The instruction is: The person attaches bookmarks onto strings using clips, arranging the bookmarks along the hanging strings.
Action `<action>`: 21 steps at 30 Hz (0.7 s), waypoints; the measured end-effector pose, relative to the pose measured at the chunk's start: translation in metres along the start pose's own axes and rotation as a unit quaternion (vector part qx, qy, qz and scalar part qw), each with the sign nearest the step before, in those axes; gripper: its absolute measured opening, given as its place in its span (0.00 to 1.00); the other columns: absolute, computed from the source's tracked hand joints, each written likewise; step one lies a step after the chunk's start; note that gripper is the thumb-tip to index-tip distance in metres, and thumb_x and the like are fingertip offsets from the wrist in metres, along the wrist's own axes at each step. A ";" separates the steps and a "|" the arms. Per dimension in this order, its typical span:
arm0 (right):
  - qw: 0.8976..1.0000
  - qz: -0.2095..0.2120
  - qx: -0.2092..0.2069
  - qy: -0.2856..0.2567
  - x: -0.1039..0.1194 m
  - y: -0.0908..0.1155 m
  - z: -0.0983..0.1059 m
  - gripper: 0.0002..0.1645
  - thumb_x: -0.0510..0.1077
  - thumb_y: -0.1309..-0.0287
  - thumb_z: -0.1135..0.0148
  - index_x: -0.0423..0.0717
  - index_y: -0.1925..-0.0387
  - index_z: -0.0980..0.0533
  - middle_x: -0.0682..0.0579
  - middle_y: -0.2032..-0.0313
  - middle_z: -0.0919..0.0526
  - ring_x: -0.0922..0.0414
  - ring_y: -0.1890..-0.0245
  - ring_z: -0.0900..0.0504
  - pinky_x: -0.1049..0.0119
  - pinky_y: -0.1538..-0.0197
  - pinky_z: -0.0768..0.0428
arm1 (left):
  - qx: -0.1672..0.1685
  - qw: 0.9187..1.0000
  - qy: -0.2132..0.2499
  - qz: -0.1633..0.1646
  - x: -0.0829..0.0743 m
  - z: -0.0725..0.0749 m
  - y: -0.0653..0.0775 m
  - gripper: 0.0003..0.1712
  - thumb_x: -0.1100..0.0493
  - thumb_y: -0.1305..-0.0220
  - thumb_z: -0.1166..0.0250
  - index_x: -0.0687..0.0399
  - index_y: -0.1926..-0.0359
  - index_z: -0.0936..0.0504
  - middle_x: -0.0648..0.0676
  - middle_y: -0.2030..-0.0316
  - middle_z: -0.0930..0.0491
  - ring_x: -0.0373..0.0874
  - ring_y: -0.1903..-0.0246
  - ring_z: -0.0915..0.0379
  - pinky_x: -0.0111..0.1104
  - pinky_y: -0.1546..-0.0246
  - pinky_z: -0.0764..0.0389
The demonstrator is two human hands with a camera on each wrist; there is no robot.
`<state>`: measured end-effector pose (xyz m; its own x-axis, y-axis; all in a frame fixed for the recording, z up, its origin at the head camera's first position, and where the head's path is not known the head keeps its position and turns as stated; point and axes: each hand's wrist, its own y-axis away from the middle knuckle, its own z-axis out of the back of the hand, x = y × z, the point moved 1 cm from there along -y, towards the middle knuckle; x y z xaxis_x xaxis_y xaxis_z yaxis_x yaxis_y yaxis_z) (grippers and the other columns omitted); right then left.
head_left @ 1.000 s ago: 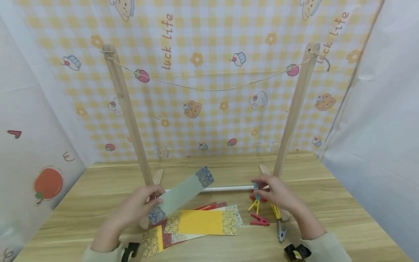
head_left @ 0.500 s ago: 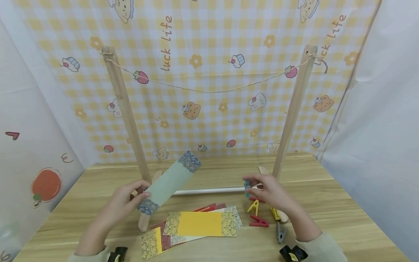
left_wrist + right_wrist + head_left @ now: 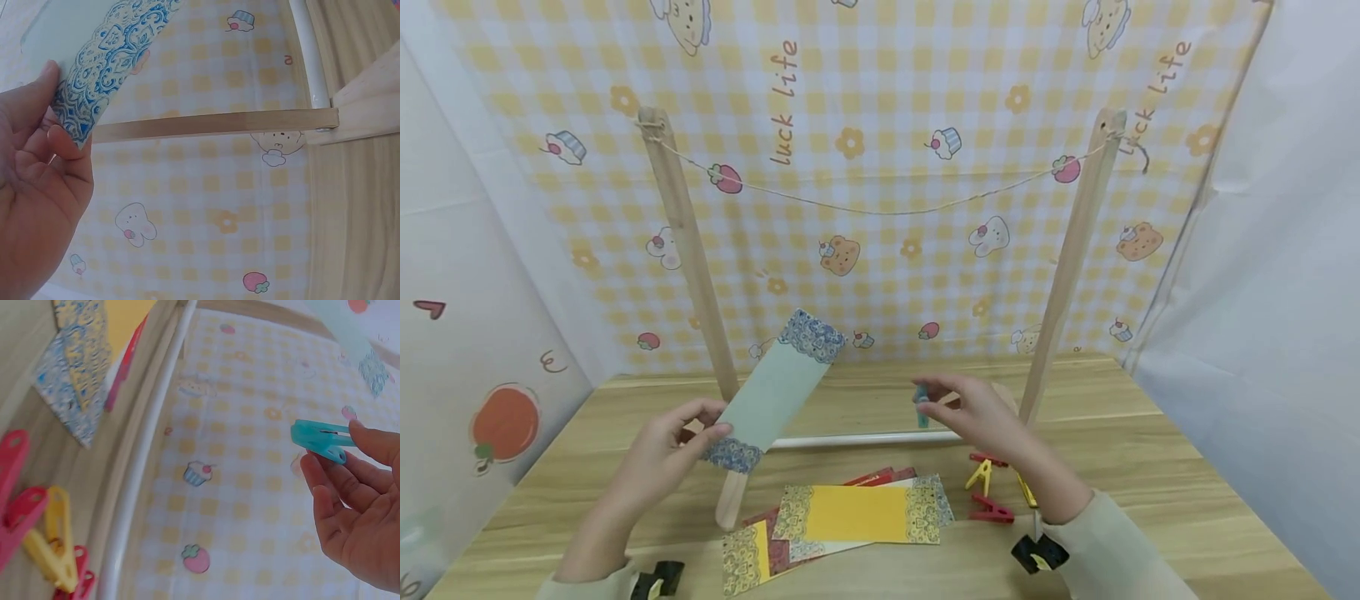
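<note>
A pale green paper strip [image 3: 775,392] with blue patterned ends is pinched at its lower end by my left hand [image 3: 673,446]. The strip tilts up to the right, in front of the left wooden post. In the left wrist view its patterned end [image 3: 103,62] shows between thumb and fingers. My right hand [image 3: 973,408] pinches a teal clothespin [image 3: 322,437] in the air, right of the strip and apart from it. Above both hands a thin string [image 3: 880,212] sags between the two posts.
Wooden posts [image 3: 696,267] stand left and right, joined low by a white rod [image 3: 865,438]. Several patterned paper strips lie overlapped on the table, a yellow strip [image 3: 857,514] on top. Red clothespins [image 3: 992,509] and a yellow clothespin [image 3: 981,476] lie to the right.
My left hand has moved left and raised the strip, turning it steeper. My right hand has lifted the teal clothespin off the other clothespins and carried it left.
</note>
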<state>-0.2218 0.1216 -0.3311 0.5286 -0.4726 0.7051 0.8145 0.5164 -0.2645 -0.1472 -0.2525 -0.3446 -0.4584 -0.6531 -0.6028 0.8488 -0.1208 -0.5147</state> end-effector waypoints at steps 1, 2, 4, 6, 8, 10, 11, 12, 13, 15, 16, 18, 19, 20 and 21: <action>1.000 0.002 0.000 -0.001 0.004 -0.003 -0.001 0.23 0.42 0.34 0.38 0.40 0.40 0.24 0.51 0.58 0.14 0.55 0.54 0.17 0.64 0.51 0.16 | -0.004 1.000 -0.002 0.001 0.000 0.001 0.000 0.09 0.69 0.37 0.35 0.55 0.57 0.16 0.43 0.71 0.23 0.30 0.71 0.30 0.27 0.77 0.26; 1.000 0.005 -0.001 -0.003 0.008 -0.006 -0.002 0.23 0.42 0.34 0.38 0.40 0.39 0.25 0.51 0.58 0.14 0.55 0.54 0.17 0.64 0.51 0.16 | -0.008 1.000 -0.003 0.003 0.000 0.001 -0.001 0.09 0.69 0.37 0.34 0.55 0.57 0.17 0.43 0.70 0.23 0.30 0.72 0.30 0.27 0.77 0.26; 1.000 0.015 -0.006 -0.007 0.017 -0.012 -0.003 0.24 0.42 0.34 0.37 0.41 0.38 0.25 0.51 0.57 0.14 0.56 0.54 0.17 0.65 0.51 0.16 | -0.019 1.000 -0.005 0.006 0.000 0.003 -0.002 0.09 0.69 0.37 0.34 0.55 0.57 0.17 0.42 0.70 0.24 0.31 0.73 0.30 0.27 0.78 0.27; 0.999 0.027 -0.009 -0.014 0.025 -0.018 -0.003 0.25 0.41 0.34 0.37 0.41 0.38 0.25 0.51 0.57 0.14 0.55 0.54 0.17 0.65 0.52 0.16 | -0.034 0.999 -0.006 0.005 0.000 0.006 -0.004 0.09 0.69 0.37 0.34 0.57 0.57 0.17 0.41 0.69 0.24 0.31 0.76 0.30 0.27 0.80 0.28; 0.999 0.041 -0.013 -0.023 0.033 -0.024 -0.003 0.25 0.40 0.35 0.37 0.42 0.37 0.25 0.50 0.57 0.14 0.55 0.54 0.17 0.65 0.52 0.16 | -0.048 0.999 -0.004 -0.001 0.000 0.008 -0.005 0.09 0.70 0.38 0.34 0.58 0.57 0.17 0.39 0.69 0.25 0.31 0.77 0.29 0.26 0.81 0.29; 0.998 0.050 -0.018 -0.027 0.041 -0.029 -0.002 0.25 0.40 0.35 0.37 0.42 0.38 0.25 0.50 0.57 0.14 0.55 0.55 0.17 0.65 0.52 0.16 | -0.064 0.998 -0.006 -0.012 0.000 0.011 -0.008 0.09 0.71 0.39 0.34 0.59 0.58 0.17 0.37 0.69 0.25 0.30 0.77 0.29 0.25 0.80 0.29; 0.998 0.054 -0.020 -0.027 0.045 -0.031 -0.002 0.24 0.40 0.35 0.37 0.42 0.38 0.25 0.50 0.58 0.14 0.55 0.55 0.17 0.65 0.53 0.16 | -0.072 0.997 -0.007 -0.018 0.000 0.013 -0.010 0.10 0.72 0.39 0.34 0.59 0.58 0.17 0.36 0.69 0.25 0.30 0.78 0.29 0.24 0.80 0.29; 0.998 0.057 -0.023 -0.027 0.049 -0.033 -0.001 0.24 0.40 0.35 0.36 0.43 0.38 0.25 0.50 0.58 0.14 0.56 0.55 0.17 0.65 0.53 0.16 | -0.078 0.997 -0.009 -0.024 0.000 0.014 -0.011 0.10 0.73 0.40 0.33 0.60 0.58 0.17 0.35 0.69 0.25 0.29 0.77 0.29 0.23 0.80 0.29; 0.997 0.062 -0.025 -0.026 0.053 -0.036 -0.001 0.24 0.40 0.35 0.36 0.43 0.38 0.24 0.50 0.58 0.14 0.56 0.55 0.17 0.66 0.53 0.16 | -0.084 0.996 -0.011 -0.030 0.000 0.016 -0.013 0.10 0.73 0.40 0.33 0.60 0.58 0.17 0.35 0.69 0.25 0.29 0.77 0.29 0.22 0.79 0.29; 0.997 0.073 -0.030 -0.026 0.060 -0.041 -0.001 0.24 0.40 0.35 0.36 0.42 0.39 0.24 0.49 0.59 0.14 0.56 0.56 0.17 0.67 0.54 0.16 | -0.093 0.995 -0.012 -0.036 0.001 0.018 -0.015 0.10 0.74 0.41 0.33 0.61 0.58 0.17 0.33 0.69 0.26 0.29 0.77 0.30 0.21 0.78 0.30; 0.996 0.078 -0.032 -0.027 0.063 -0.043 -0.001 0.23 0.40 0.35 0.36 0.42 0.39 0.24 0.49 0.58 0.14 0.56 0.57 0.17 0.67 0.55 0.16 | -0.097 0.994 -0.014 -0.036 0.001 0.020 -0.016 0.10 0.74 0.41 0.33 0.61 0.58 0.17 0.33 0.69 0.26 0.28 0.76 0.30 0.21 0.78 0.31; 0.995 0.088 -0.036 -0.032 0.070 -0.048 0.000 0.23 0.40 0.34 0.37 0.41 0.39 0.24 0.47 0.58 0.14 0.55 0.56 0.17 0.68 0.55 0.16 | -0.105 0.994 -0.014 -0.037 0.001 0.022 -0.018 0.10 0.74 0.41 0.33 0.61 0.59 0.17 0.32 0.68 0.27 0.28 0.77 0.31 0.22 0.79 0.32; 0.994 0.094 -0.039 -0.034 0.074 -0.050 0.000 0.23 0.40 0.34 0.38 0.41 0.39 0.24 0.47 0.57 0.14 0.55 0.56 0.17 0.68 0.55 0.16 | -0.108 0.993 -0.011 -0.037 0.001 0.023 -0.019 0.09 0.74 0.40 0.33 0.61 0.59 0.17 0.31 0.68 0.27 0.29 0.77 0.32 0.22 0.80 0.33; 0.994 0.098 -0.043 -0.037 0.077 -0.053 0.000 0.22 0.40 0.34 0.38 0.41 0.39 0.24 0.46 0.57 0.14 0.55 0.56 0.18 0.68 0.55 0.16 | -0.111 0.993 -0.007 -0.037 0.001 0.024 -0.020 0.09 0.74 0.40 0.33 0.61 0.60 0.17 0.31 0.68 0.27 0.29 0.78 0.32 0.23 0.81 0.34; 0.993 0.099 -0.045 -0.041 0.081 -0.055 0.001 0.23 0.40 0.33 0.39 0.42 0.38 0.24 0.46 0.56 0.15 0.55 0.56 0.17 0.68 0.55 0.16 | -0.115 0.992 -0.005 -0.042 0.001 0.025 -0.021 0.09 0.75 0.41 0.34 0.61 0.60 0.17 0.31 0.69 0.26 0.28 0.78 0.32 0.23 0.81 0.34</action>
<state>-0.2240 0.0557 -0.2591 0.6625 -0.3064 0.6835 0.7165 0.5253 -0.4590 -0.1592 -0.2687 -0.3189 -0.5221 -0.6550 -0.5463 0.7244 -0.0023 -0.6894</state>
